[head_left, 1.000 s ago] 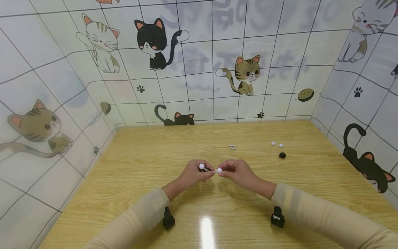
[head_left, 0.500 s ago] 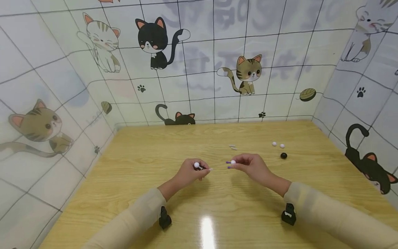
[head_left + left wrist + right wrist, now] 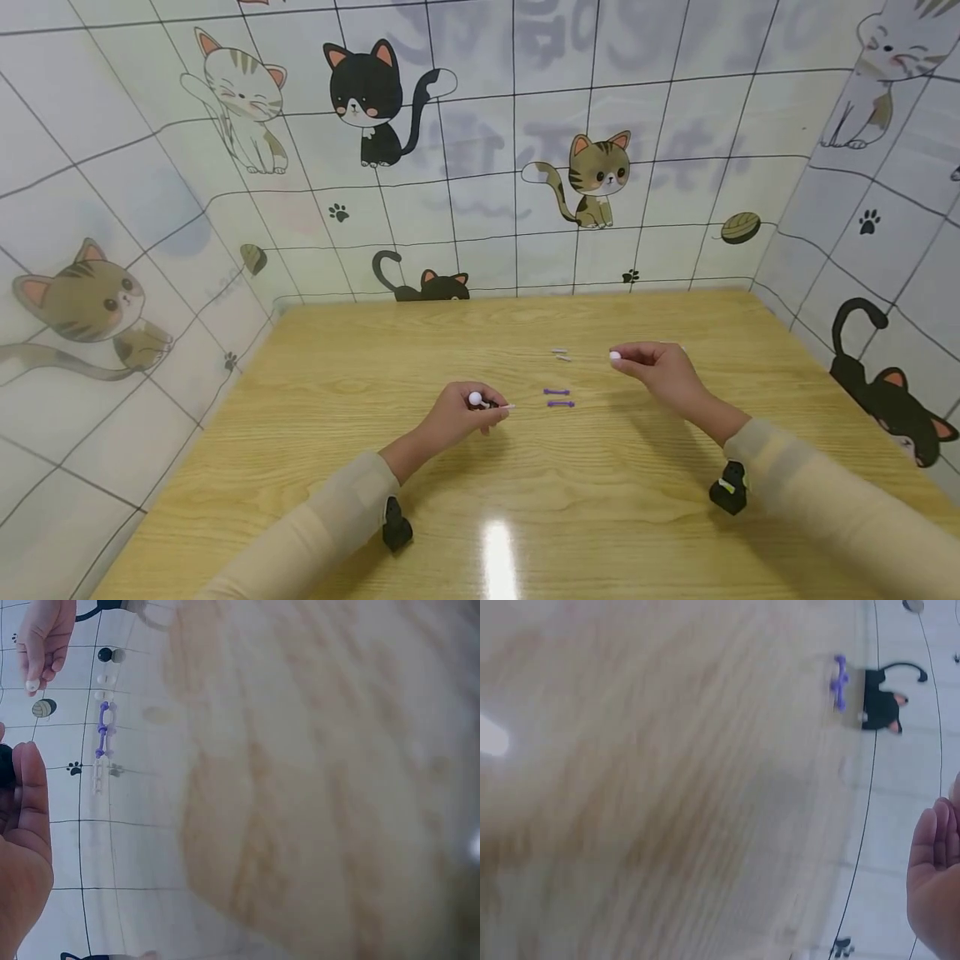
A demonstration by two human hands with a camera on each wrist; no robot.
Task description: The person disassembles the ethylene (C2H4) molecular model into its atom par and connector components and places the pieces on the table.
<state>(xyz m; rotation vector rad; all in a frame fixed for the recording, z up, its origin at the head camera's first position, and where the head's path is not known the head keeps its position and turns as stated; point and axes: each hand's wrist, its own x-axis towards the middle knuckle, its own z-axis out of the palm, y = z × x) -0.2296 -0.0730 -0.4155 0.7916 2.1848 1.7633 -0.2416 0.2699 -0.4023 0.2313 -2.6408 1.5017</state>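
Nearest you, your left hand [image 3: 459,413] is curled round a partly built piece. A white ball [image 3: 475,398] sits at one end on a pale stem, a black ball [image 3: 6,766] shows within the grip, and a white rod [image 3: 511,407] juts past the fingertips, its outer end bare. You have some joins made, by my judgement; how many is hidden by the fingers.

Just beyond the left fingertips, two purple rods [image 3: 558,397] lie side by side, apart from each other, on the surface [image 3: 337,358]. No balls are fitted to them.

Farther out, your right hand [image 3: 666,377] pinches a loose white bead [image 3: 615,356], joined to nothing visible and held clear of the held piece.

Farther again, two pale rods [image 3: 561,355] lie unused. A loose black bead [image 3: 105,655] and two white beads [image 3: 104,687], seen from the left wrist but masked by your right hand in the head view, also lie unfitted. I judge the work partway: one piece begun, most loose parts outstanding.
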